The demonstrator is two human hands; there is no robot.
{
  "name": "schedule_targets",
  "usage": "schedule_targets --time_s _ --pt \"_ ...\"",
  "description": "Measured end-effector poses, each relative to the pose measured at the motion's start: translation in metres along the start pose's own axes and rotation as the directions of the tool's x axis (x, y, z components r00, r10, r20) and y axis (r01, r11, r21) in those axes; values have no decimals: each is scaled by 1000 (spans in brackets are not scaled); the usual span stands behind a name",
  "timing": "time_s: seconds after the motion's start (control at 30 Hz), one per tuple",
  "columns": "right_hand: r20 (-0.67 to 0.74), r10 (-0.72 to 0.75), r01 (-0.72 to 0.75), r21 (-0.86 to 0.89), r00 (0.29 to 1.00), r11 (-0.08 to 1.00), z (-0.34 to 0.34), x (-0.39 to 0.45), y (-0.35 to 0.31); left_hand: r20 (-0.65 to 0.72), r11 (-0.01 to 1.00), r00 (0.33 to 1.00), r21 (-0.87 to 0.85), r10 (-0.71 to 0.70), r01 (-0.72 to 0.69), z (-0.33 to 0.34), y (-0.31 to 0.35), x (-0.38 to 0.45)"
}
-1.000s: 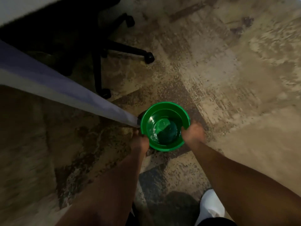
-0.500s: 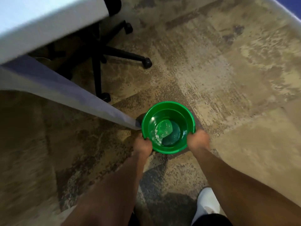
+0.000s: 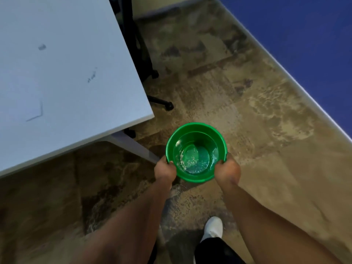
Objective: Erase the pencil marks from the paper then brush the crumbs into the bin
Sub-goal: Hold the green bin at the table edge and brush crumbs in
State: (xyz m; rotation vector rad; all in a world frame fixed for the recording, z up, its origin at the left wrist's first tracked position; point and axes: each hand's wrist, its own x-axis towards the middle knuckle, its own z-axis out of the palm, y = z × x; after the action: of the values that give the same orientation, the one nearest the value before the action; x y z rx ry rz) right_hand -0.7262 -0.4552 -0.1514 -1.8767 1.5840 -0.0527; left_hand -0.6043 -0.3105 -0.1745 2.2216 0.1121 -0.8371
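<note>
Head view shows the green bin (image 3: 196, 175) at lower centre, pale crumbs (image 3: 192, 161) on its bottom, the left hand (image 3: 164, 171) and right hand (image 3: 226, 171) clasping its near rim. On the table (image 3: 76, 111), upper left, dark specks (image 3: 92, 76) remain near the paper (image 3: 22, 100), so brushing seems unfinished.

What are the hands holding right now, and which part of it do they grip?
Both hands hold the round green plastic bin by its rim: left hand on the bin's left edge, right hand on its right edge.
</note>
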Motion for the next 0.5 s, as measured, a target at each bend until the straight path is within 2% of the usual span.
schedule_targets --time_s 0.17,0.27,0.5 --pt "-32 -38 39 33 999 999 -80 -20 -35 -11 997 1000 -66 26 -27 -29 62 -59" --pt "-29 -74 76 77 997 994 -118 -25 -55 -41 997 997 -37 66 -68 -45 98 -86" --pt "69 -172 160 151 983 976 -173 -32 -100 -117 993 989 -66 95 -103 -81 160 -121"
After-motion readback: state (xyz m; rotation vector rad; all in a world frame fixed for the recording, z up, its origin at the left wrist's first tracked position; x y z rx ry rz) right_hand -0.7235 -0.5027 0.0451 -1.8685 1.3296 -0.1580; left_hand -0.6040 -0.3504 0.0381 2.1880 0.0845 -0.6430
